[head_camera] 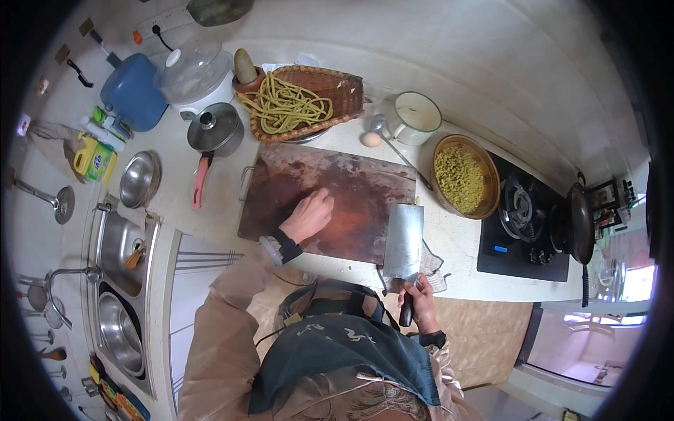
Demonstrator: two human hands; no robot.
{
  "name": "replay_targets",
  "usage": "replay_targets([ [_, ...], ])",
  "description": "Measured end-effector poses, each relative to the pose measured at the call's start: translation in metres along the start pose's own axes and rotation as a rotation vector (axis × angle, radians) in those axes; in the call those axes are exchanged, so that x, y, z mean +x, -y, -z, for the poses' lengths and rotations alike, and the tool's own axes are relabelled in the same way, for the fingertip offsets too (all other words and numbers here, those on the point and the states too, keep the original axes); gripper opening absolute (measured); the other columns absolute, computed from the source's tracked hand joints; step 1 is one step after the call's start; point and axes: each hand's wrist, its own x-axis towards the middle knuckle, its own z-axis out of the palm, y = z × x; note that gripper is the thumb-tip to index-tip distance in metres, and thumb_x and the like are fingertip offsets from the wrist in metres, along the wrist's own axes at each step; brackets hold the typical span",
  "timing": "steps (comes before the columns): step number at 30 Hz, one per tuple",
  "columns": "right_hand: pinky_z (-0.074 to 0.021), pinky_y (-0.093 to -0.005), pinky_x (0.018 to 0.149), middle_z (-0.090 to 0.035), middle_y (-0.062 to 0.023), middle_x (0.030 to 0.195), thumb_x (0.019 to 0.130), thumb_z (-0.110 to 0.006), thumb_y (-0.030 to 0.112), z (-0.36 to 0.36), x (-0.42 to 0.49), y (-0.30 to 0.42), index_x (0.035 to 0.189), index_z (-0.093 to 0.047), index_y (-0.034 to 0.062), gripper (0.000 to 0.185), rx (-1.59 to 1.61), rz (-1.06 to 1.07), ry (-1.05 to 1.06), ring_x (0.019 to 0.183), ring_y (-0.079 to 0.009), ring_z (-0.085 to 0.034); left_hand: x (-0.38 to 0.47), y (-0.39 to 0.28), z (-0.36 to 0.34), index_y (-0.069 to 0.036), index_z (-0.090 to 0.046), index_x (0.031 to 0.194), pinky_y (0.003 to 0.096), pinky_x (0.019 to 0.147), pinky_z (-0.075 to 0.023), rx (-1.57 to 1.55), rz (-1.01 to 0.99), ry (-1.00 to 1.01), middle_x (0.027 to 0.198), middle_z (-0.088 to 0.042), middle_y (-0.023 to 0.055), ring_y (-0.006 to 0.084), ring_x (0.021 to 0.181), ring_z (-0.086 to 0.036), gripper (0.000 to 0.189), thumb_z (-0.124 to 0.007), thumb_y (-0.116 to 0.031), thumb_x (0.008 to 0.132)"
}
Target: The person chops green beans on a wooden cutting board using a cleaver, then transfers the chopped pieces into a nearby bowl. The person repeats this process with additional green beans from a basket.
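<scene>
A broad-bladed cleaver point(404, 239) is gripped by its dark handle in my right hand point(419, 301). Its blade lies flat to the view, over the right edge of a worn, reddish-brown chopping board point(363, 184). Over the middle of the board is my left hand point(311, 211), with its fingers curled together. Their undersides are hidden, so whether anything is in them does not show. Beyond the board, a woven bamboo basket point(337, 100) holds long green beans point(287, 108). To its right, a brown bowl point(492, 184) contains finely chopped green pieces point(458, 176).
An egg point(371, 139), a ladle point(403, 152) and an enamel mug point(418, 113) sit behind the board. A lidded saucepan point(216, 129) and metal bowl point(139, 179) stand left, near the sink point(124, 252). At right are a gas hob point(518, 226), a wok point(579, 223) and a cloth point(433, 268).
</scene>
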Motion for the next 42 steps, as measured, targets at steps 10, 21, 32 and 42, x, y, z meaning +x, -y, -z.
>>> replay_targets([
  [10, -0.0487, -0.0286, 0.045, -0.06, -0.0073, 0.069, 0.093, -0.057, 0.0, 0.012, 0.007, -0.003, 0.096, -0.051, 0.0048, 0.008, -0.033, 0.003, 0.028, 0.048, -0.0166, -0.058, -0.002, -0.005, 0.007, 0.001, -0.052, 0.082, 0.0498, 0.07, -0.0508, -0.029, 0.046, 0.092, 0.086, -0.056, 0.0208, 0.0417, 0.079, -0.059, 0.005, -0.057, 0.002, 0.08],
  [21, -0.049, -0.0265, 0.048, -0.059, -0.0051, 0.073, 0.095, -0.056, -0.002, 0.02, 0.006, 0.007, 0.106, -0.052, 0.0011, 0.013, -0.14, -0.031, 0.054, 0.051, -0.013, -0.057, 0.12, -0.082, -0.003, -0.002, -0.059, 0.078, 0.0326, 0.058, -0.0469, -0.396, -0.124, -0.036, 0.072, -0.055, 0.0091, 0.0219, 0.062, -0.059, 0.01, -0.067, 0.003, 0.074],
  [32, -0.0473, -0.0264, 0.05, -0.059, -0.0039, 0.068, 0.094, -0.063, 0.008, 0.04, 0.005, 0.039, 0.11, -0.054, -0.0016, 0.021, -0.415, 0.042, 0.137, 0.052, -0.01, -0.058, 0.273, -0.202, -0.091, -0.003, -0.056, 0.129, 0.0273, 0.078, -0.0566, -0.617, -0.122, 0.274, 0.125, -0.055, 0.0133, 0.0258, 0.116, -0.059, 0.044, -0.049, 0.01, 0.088],
  [42, -0.0496, -0.0261, 0.05, -0.06, -0.0054, 0.074, 0.094, -0.057, -0.003, 0.056, 0.023, 0.04, 0.101, -0.05, 0.0001, 0.01, -0.359, 0.017, 0.265, 0.055, -0.013, -0.062, 0.243, -0.202, -0.055, -0.009, -0.06, 0.123, 0.0435, 0.074, -0.0533, -0.179, -0.18, 0.145, 0.097, -0.069, 0.0168, 0.0325, 0.085, -0.067, 0.035, -0.066, -0.012, 0.089],
])
